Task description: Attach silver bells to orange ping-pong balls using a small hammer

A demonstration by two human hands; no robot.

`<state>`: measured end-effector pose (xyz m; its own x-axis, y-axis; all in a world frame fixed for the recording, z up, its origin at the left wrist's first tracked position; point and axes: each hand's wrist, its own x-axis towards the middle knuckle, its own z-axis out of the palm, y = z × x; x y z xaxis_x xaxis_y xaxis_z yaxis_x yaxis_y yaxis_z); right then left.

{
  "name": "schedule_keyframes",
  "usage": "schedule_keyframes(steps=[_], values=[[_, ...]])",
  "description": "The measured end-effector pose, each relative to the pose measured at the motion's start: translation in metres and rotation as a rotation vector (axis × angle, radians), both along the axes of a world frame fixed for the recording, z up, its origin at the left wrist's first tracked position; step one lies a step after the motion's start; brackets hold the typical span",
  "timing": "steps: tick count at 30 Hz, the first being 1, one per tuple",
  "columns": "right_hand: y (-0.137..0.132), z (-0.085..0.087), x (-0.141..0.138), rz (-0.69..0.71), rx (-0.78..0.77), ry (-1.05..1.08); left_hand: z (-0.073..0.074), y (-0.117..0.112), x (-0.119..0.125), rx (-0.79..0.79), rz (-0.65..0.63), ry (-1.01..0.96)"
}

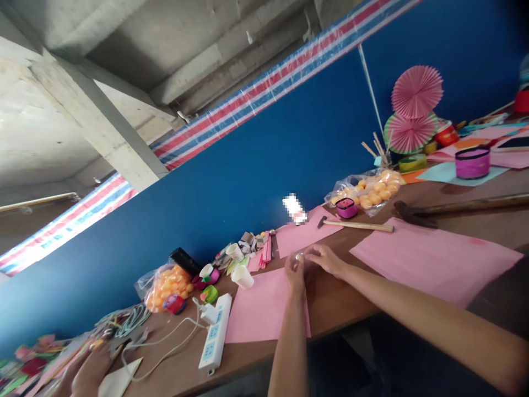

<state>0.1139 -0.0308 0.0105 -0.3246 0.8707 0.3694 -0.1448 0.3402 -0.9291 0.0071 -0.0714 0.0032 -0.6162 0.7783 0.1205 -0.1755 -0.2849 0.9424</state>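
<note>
My left hand (295, 271) and my right hand (325, 257) meet over the brown table (330, 300), fingertips pinched together on a small pale object (299, 256) that I cannot make out. They hover between a pink paper sheet (260, 306) under my left forearm and another pink sheet (303, 234) just beyond. A larger pink sheet (433, 259) lies to the right of my right forearm.
A small hammer (357, 225) and a larger one (454, 208) lie on the table. Two bags of orange balls (374, 193) (167, 286), paper cups (242, 275), a white power strip (215, 333), pink paper fans (415, 94) and a purple cup (471, 162) line the blue wall. Another person's hand (88, 372) rests at bottom left.
</note>
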Motion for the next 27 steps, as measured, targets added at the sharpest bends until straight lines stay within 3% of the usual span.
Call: schedule_keyframes(steps=[12,17,20,27], values=[[0.005,-0.008,0.0,0.011,0.024,0.0,0.008,-0.006,0.001,-0.08,0.09,0.006],[0.004,-0.008,0.001,0.007,0.016,-0.021,0.018,-0.013,-0.003,-0.144,0.16,0.048],[0.004,-0.008,0.001,0.006,0.018,-0.029,0.031,-0.033,-0.021,-0.198,0.232,0.092],[0.006,-0.009,0.0,0.023,0.027,-0.039,0.057,-0.101,-0.074,-0.345,0.378,0.177]])
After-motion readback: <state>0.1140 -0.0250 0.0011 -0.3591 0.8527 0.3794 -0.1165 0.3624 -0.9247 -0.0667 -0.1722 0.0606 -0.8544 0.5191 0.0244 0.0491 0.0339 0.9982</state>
